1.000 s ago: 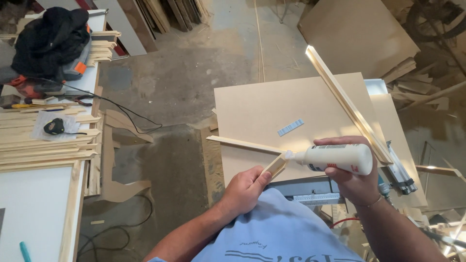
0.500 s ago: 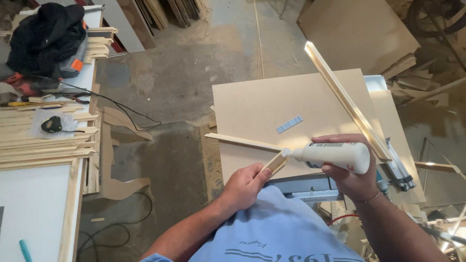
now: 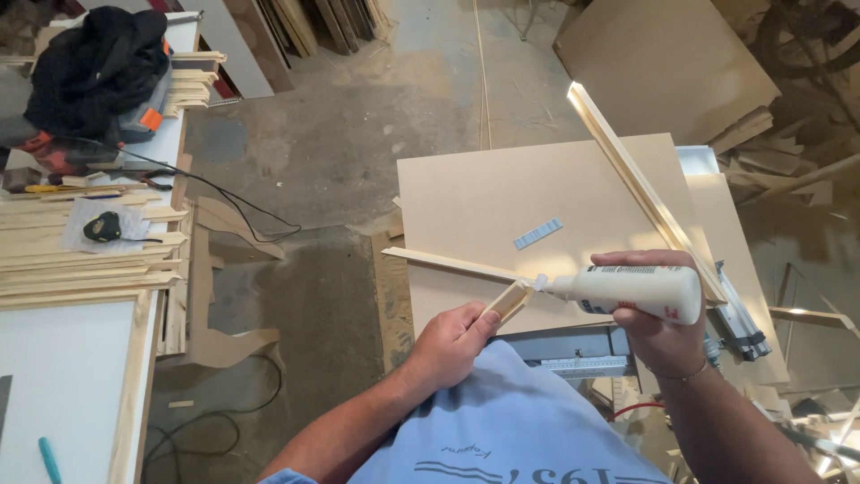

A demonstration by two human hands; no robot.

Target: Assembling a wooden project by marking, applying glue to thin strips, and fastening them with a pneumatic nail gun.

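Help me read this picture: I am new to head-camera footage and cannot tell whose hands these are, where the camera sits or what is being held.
There is no machine here. The camera sits on a person's head and looks down, so the two arms at the bottom are that person's own. The left hand holds a short wooden strip by its lower end. The right hand grips a white glue bottle, its nozzle at the strip's tip. Beyond lies a brown board bearing a long thin strip, a small grey piece and a long wooden moulding set aslant. At the left, a table carries stacked wooden strips.
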